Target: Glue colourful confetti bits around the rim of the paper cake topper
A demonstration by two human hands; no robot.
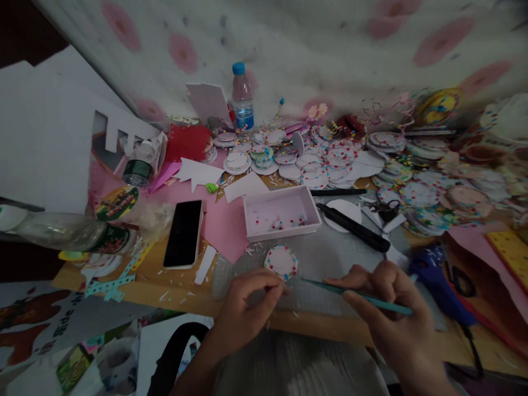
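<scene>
Tweezers (379, 302) in teal lie pinched in the person's right hand (391, 327), tips pointing left toward a small round paper disc (281, 262) but apart from it. The disc — white, ringed with red and blue dots — rests on the grey cutting mat (325, 261) near the table's front edge. The left hand (249, 308) is at its lower rim, thumb and fingertips drawn narrowly together; whether they grip anything cannot be told. Just behind the disc stands a shallow pale box (284, 203) with loose red and blue bits inside. A black utility knife (357, 228) lies right of the box — a smartphone (183, 234) left.
</scene>
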